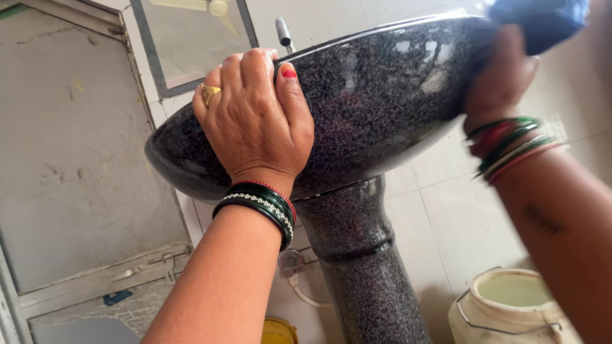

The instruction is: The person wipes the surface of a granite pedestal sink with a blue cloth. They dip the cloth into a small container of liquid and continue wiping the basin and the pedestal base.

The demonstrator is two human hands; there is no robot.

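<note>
Both hands' fingers [252, 70] over basin rim [357, 41]

Bright, even daylight. Soft white glare patches on glossy basin [382, 95]. Right hand [500, 79] and blue cloth [542, 22] motion-blurred; left hand [255, 121] sharp. Shadows faint.

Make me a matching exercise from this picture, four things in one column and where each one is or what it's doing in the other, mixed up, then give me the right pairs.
Things:
1. left hand
2. right hand
3. cream bucket
4. tap

Places or states:
A. on the floor at lower right, beside the pedestal
B. sticking up behind the basin's far edge
C. gripping the near rim of the speckled black basin
D. pressing a blue cloth to the basin's right side

Pairs: 1-C, 2-D, 3-A, 4-B
</note>
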